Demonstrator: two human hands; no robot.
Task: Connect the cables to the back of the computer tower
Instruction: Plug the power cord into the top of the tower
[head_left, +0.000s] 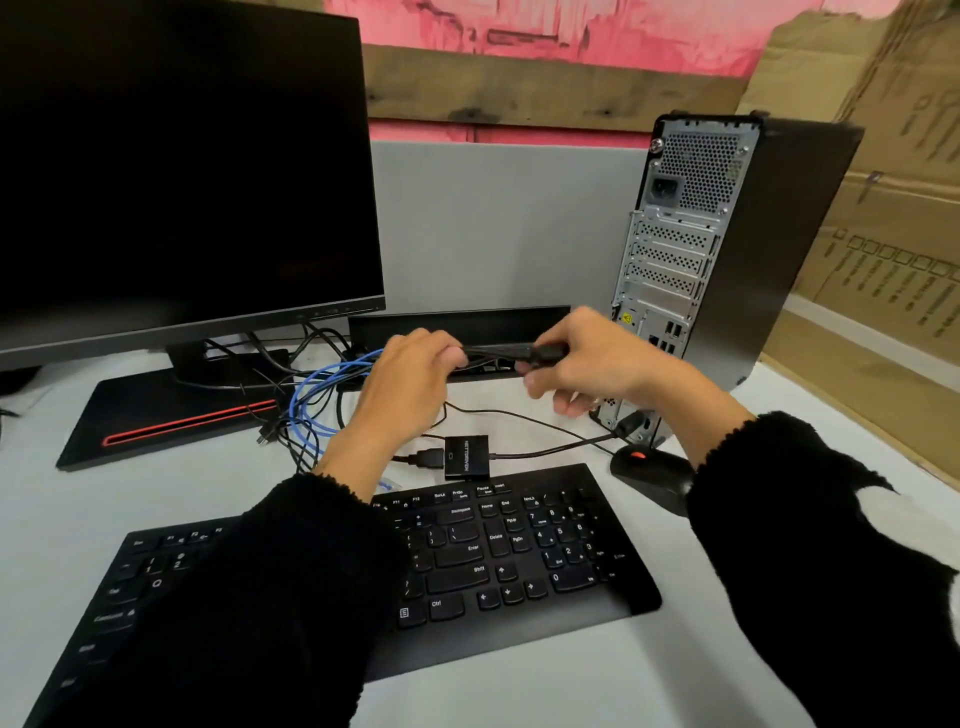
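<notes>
The computer tower (727, 249) stands at the back right with its rear panel (670, 249) and ports turned toward me. My left hand (410, 379) and my right hand (592, 358) hold a thick black cable (498, 351) stretched between them, above the desk. The cable's plug end sits in my right hand, a short way left of the tower's lower ports. A coil of blue cable (317, 400) and loose black cables (280, 364) lie under and left of my left hand. A small black adapter box (466, 457) with its leads lies just beyond the keyboard.
A dark monitor (176, 171) on a black base with a red stripe (171, 415) fills the left. A black keyboard (467, 561) lies in front and a black mouse (654, 478) at the tower's foot. A grey partition (498, 223) and cardboard (883, 208) stand behind.
</notes>
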